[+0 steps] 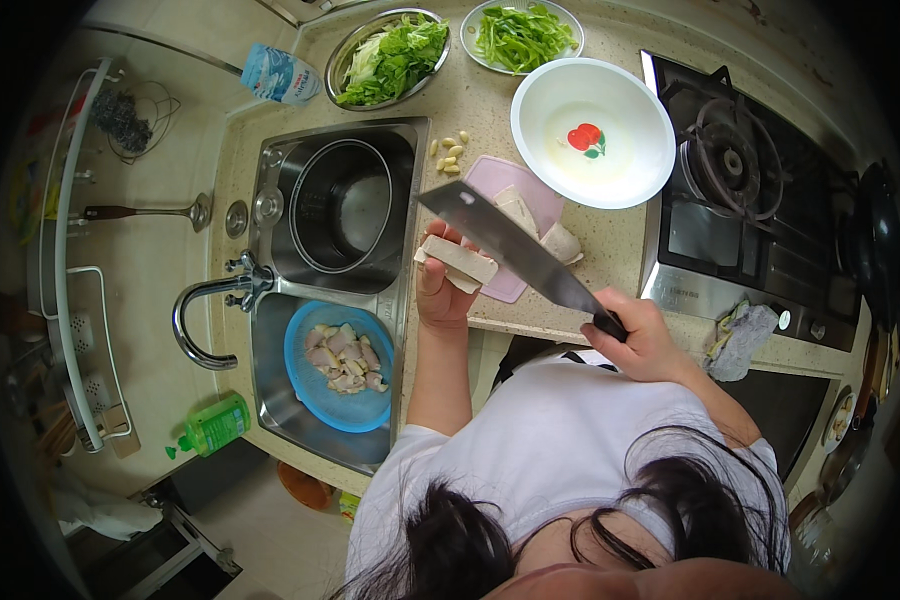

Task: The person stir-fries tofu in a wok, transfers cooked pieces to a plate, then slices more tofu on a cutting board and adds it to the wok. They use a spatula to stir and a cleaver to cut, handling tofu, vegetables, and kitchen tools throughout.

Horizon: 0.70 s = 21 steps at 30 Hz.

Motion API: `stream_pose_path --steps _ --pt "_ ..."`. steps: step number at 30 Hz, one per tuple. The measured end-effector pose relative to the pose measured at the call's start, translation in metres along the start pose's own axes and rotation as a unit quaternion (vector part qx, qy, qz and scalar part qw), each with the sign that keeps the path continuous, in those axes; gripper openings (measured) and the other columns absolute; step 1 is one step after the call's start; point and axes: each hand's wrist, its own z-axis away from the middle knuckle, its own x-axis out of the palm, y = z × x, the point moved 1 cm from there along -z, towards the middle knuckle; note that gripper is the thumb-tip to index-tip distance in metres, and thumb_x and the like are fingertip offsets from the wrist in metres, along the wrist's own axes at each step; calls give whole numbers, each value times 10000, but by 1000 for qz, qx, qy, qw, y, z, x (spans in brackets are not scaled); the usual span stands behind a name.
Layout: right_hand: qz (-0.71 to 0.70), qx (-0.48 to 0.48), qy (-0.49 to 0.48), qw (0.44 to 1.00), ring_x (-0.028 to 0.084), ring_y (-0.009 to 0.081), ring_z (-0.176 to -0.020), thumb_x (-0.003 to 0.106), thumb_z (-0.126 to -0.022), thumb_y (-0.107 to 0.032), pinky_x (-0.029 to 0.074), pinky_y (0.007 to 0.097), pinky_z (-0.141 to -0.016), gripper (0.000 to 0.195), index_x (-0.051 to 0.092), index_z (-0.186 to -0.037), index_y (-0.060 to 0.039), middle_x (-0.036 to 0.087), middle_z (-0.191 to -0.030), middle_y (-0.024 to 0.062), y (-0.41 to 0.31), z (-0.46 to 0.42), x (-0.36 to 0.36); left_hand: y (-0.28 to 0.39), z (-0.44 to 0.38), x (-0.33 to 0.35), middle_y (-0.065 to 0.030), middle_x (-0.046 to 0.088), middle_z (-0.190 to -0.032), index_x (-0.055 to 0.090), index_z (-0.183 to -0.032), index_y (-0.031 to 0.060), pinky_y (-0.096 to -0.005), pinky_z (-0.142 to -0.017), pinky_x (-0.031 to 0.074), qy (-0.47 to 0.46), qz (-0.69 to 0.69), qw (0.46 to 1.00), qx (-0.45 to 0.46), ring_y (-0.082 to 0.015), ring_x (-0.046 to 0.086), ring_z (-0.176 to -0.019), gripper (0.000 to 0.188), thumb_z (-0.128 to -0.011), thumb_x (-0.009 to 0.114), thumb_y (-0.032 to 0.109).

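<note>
My left hand (445, 289) holds a pale block that looks like tofu (461, 261), palm up, above the counter's front edge. A cleaver (521, 251) is gripped by its dark handle in my right hand (637, 334). Its broad blade slants up and left, its far end just above my left fingers. Beneath the blade lies a pink cutting board (506, 291), partly hidden. More pale tofu-like pieces (562, 241) rest on the board, one at its right edge. Several peeled garlic cloves (450, 154) lie on the counter beyond the board.
A white basin (536, 146) stands behind the board, beside the gas stove (727, 161). Greens fill a steel bowl (331, 75) and a plate (468, 46). In the left sinks are a dark pot (341, 206) and a blue colander (307, 397) with raw meat pieces. A cloth (742, 341) hangs at the stove.
</note>
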Motion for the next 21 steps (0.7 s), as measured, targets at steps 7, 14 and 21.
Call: stream_pose_path --steps 7,14,21 --pt "49 -42 -33 997 602 254 -632 618 -797 -33 462 320 -574 283 543 -1069 -35 596 -768 134 3 -3 5 -1 -14 17 -33 524 -1289 495 -1285 200 -588 -982 347 -84 20 996 -4 -357 452 -1204 482 -833 646 275" --pt "87 -62 -18 994 617 298 -685 626 -785 -33 480 341 -598 303 538 -1074 -37 614 -817 150 2 -2 5 -1 -12 17 -52 542 -1268 512 -1270 187 -579 -978 356 -101 9 995 -5 -357 463 -1199 470 -827 653 259" --pt "111 -93 -5 989 626 317 -728 633 -773 -26 498 352 -621 310 541 -1068 -40 627 -856 151 9 2 11 2 -11 16 -79 549 -1243 479 -1276 157 -630 -959 359 -140 -75 987 -4 -376 443 -1209 478 -844 634 289"
